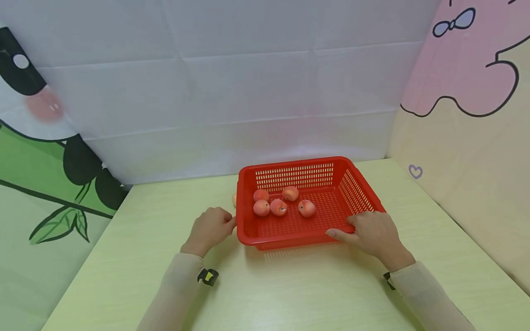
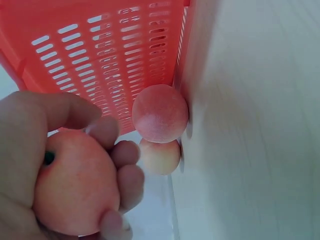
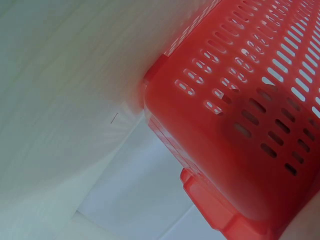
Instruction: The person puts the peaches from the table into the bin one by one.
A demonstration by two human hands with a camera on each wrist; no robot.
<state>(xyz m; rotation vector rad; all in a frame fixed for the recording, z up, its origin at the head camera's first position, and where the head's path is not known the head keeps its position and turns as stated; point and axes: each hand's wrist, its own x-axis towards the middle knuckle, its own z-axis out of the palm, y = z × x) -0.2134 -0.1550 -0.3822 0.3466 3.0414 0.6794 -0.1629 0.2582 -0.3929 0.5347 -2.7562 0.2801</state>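
Observation:
A red plastic basket (image 1: 290, 240) with slotted walls stands on the table, holding several peaches (image 1: 278, 208) toward its left side. My left hand (image 1: 210, 231) is just left of the basket. In the left wrist view, its fingers curl round a peach (image 2: 77, 182) with a dark green stem spot. Two more peaches, a redder one (image 2: 160, 114) and a paler one (image 2: 161, 157), lie on the table beside the basket's outer wall. My right hand (image 1: 374, 234) grips the basket's front right rim, thumb along the front edge. Only a sliver of that hand shows in the right wrist view.
The pale wood-look table (image 1: 273, 294) runs back to a white sheet (image 1: 248, 92). Printed cartoon panels, one green (image 1: 37, 161) and one beige and pink (image 1: 468, 151), stand along the left and right sides.

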